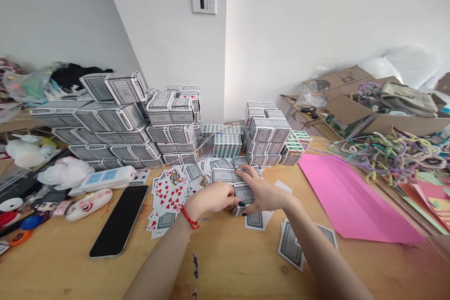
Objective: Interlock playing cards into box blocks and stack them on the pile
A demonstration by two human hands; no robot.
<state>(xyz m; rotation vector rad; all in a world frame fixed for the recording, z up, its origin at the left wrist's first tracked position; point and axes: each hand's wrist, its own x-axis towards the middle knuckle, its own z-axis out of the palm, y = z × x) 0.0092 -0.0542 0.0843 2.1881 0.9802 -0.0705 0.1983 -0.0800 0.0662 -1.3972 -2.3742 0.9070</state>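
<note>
While the left hand (221,196) pinches and the right hand (262,193) clasps a grey-patterned playing-card block (243,193), an open brown cardboard box (390,126) holds a greyish cloth bag (408,99).
The block is mid-table on pale wood (228,262); a black-screened phone (119,221) and pink paper sheet (355,201) flank it, before white walls (291,23).
</note>
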